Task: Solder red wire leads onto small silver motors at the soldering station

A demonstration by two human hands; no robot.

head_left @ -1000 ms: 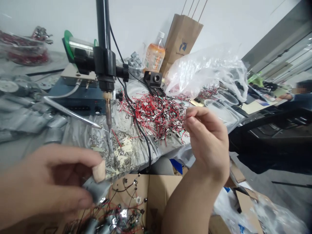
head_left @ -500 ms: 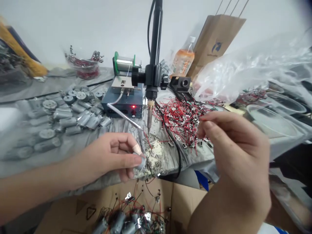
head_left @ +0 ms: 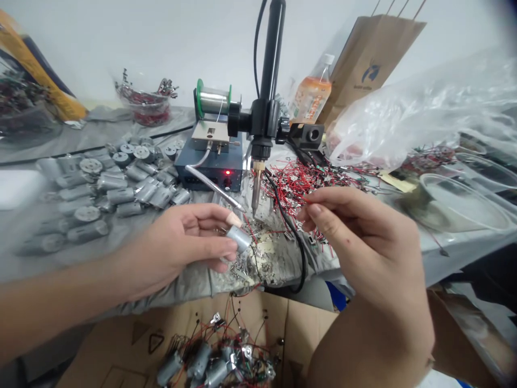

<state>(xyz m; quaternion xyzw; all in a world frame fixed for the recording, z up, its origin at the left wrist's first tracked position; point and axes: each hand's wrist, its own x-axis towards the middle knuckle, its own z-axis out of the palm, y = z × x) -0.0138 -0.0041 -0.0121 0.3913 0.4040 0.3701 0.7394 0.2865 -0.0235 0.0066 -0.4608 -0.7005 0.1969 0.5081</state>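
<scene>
My left hand (head_left: 181, 242) is closed on a small grey cylindrical motor (head_left: 239, 238), gripped between thumb and fingers. A pale wrap covers one of its fingertips. Just above the motor, the tip of a clamped soldering iron (head_left: 256, 191) points down. My right hand (head_left: 371, 258) is pinched around a thin red wire (head_left: 306, 200), of which only a bit shows at the fingertips. Behind that hand spreads a heap of red wires with small metal parts (head_left: 285, 186). A solder feed tube (head_left: 214, 188) ends close to the iron's tip.
Many grey motors (head_left: 121, 195) lie at left. The blue solder feeder (head_left: 210, 175) carries a solder spool (head_left: 213, 101). A black cable (head_left: 299, 248) loops over the table edge. Below, a cardboard box (head_left: 307, 318) holds wired motors (head_left: 200, 360). Plastic bag (head_left: 375, 129) and tubs (head_left: 460, 202) are at right.
My right hand has moved left, nearer the iron. The motor in my left hand is raised slightly and tilted so its side shows. The view has shifted a little.
</scene>
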